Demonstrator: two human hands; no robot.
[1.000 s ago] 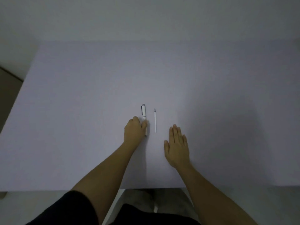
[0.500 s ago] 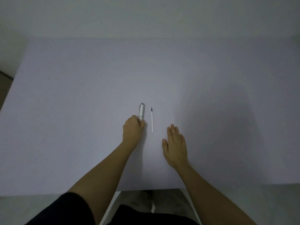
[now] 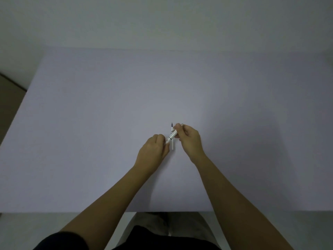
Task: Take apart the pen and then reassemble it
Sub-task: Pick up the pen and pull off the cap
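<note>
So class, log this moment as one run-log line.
left hand: grips pen body | right hand: grips other end | refill: on table, under pen | stage: refill out

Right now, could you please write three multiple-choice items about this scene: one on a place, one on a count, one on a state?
1. Where is the thin refill?
A. flat on the table
B. in the right hand
C. on the floor

2. How many hands hold the pen body?
A. none
B. one
C. two

3. How is the pen body?
A. lying on the table
B. lifted and tilted
C. standing upright alone

Key: 1 A, the refill lies on the table behind the pen body; 2 C, the left hand grips the near end and the right hand the far end; 3 B, it slants between the hands.
</note>
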